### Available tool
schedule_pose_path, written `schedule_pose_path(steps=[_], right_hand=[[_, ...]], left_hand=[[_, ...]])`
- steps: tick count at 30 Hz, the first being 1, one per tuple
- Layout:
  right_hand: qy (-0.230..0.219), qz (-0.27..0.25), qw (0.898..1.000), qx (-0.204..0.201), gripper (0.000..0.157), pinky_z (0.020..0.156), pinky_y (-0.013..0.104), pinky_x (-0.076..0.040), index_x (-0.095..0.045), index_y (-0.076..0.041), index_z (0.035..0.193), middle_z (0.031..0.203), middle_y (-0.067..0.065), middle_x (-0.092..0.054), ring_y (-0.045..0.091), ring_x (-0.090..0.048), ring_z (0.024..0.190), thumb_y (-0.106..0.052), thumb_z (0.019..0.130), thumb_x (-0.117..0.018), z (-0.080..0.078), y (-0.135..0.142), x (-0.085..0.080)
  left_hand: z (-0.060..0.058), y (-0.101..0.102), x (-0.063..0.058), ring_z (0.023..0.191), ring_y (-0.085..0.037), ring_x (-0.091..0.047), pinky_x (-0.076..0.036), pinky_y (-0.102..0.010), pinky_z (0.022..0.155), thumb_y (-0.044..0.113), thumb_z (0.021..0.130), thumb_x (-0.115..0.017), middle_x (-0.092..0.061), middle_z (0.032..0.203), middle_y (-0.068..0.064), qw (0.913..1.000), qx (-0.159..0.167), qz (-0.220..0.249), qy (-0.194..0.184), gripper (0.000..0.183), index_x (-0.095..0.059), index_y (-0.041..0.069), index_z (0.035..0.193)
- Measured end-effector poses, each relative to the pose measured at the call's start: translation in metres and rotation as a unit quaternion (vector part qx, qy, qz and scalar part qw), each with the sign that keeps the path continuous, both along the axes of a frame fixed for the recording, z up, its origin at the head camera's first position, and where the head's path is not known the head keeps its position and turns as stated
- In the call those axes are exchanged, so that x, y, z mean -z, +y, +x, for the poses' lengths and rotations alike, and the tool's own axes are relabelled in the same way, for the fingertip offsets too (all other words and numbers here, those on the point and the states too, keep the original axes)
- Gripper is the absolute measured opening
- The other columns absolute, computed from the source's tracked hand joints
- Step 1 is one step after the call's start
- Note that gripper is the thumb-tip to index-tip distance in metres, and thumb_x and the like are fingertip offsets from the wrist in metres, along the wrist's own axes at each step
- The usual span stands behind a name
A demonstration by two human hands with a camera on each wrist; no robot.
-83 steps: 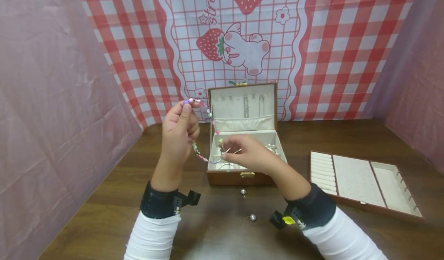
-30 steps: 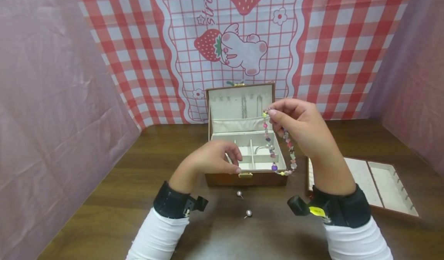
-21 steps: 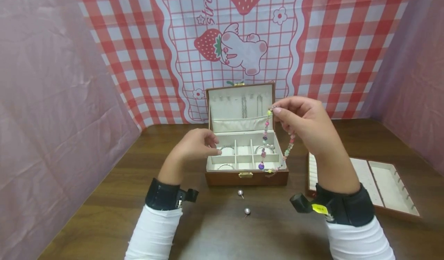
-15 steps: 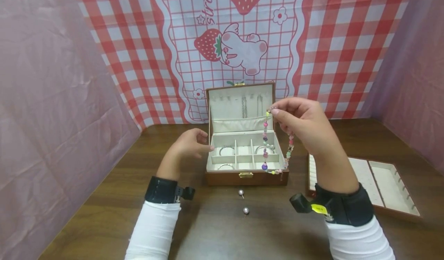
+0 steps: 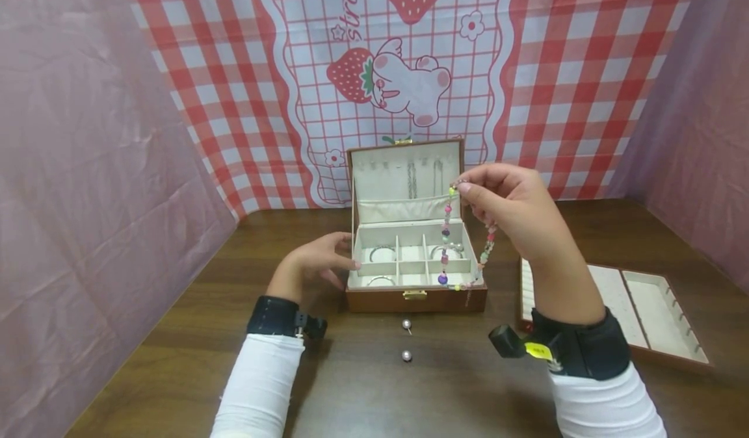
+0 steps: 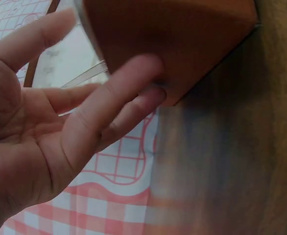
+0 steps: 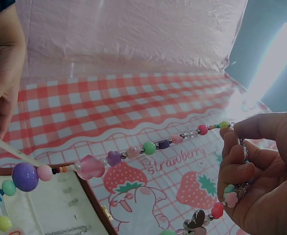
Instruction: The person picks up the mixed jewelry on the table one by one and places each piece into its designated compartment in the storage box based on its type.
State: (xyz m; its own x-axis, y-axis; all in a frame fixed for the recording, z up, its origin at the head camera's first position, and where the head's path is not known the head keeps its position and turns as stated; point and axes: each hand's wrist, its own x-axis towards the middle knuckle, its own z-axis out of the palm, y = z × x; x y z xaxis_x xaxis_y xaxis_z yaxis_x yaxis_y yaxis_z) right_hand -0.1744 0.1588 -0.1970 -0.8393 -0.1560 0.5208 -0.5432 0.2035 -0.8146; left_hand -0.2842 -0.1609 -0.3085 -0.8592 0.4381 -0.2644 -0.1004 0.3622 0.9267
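My right hand (image 5: 515,210) pinches one end of a colourful beaded necklace (image 7: 92,167) between thumb and index finger. The necklace hangs in a loop, its purple bead lowest, before the right part of an open brown jewelry box (image 5: 386,301). In the right wrist view a second stretch of beads runs by the lower fingers. My left hand (image 5: 316,258) is at the box's left side, fingers spread. The left wrist view shows fingertips against the brown side wall (image 6: 182,44), with the thumb near the rim. Bracelets (image 5: 383,251) lie in the box's left compartments.
Two pearl-headed pins or earrings, one nearer the box (image 5: 406,324) and one nearer me (image 5: 406,356), lie in front. A divided tray (image 5: 620,301) rests at right, partly behind my right forearm. Chains (image 5: 412,181) hang inside the raised lid. A strawberry-print cloth (image 5: 404,87) stands behind.
The beaded necklace has passed from my left hand to my right, which carried it rightward. My left hand left the box's front and moved to its left side, then lowered. The nearer pearl shifted left.
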Motion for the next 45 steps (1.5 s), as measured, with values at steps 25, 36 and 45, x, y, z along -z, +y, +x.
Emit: schedule_pose_path(steps=[25,36,45], right_hand=[[-0.03,0.018,0.999,-0.024,0.025,0.054,0.024,-0.044,-0.067,0.005,0.104,0.074,0.004,-0.056,0.017,-0.046,0.064,-0.019,0.095,-0.063,-0.056,-0.034,0.019],[-0.006,0.093,0.996,0.007,0.022,0.062,0.026,-0.043,-0.068,0.0,0.101,0.088,0.009,-0.063,0.021,-0.049,0.076,-0.02,0.095,-0.062,-0.084,-0.045,-0.019],[-0.007,0.191,0.981,-0.027,0.021,0.069,0.028,-0.049,-0.069,-0.001,0.103,0.098,0.012,-0.066,0.022,-0.053,0.081,-0.019,0.096,-0.061,-0.114,-0.047,-0.03]], left_hand=[[0.002,0.004,0.011,0.1,-0.041,-0.06,-0.059,-0.048,0.068,-0.019,0.083,-0.06,-0.034,0.142,-0.031,0.9997,-0.003,-0.007,0.022,0.074,-0.027,-0.005,0.147],[0.0,0.002,0.003,0.104,-0.04,-0.059,-0.059,-0.047,0.07,-0.017,0.084,-0.061,-0.034,0.144,-0.029,0.9995,-0.008,-0.025,0.019,0.073,-0.029,-0.002,0.148],[0.001,0.003,0.005,0.104,-0.041,-0.06,-0.059,-0.046,0.07,-0.016,0.084,-0.062,-0.035,0.144,-0.028,0.9995,-0.013,-0.025,0.014,0.075,-0.029,-0.002,0.148]])
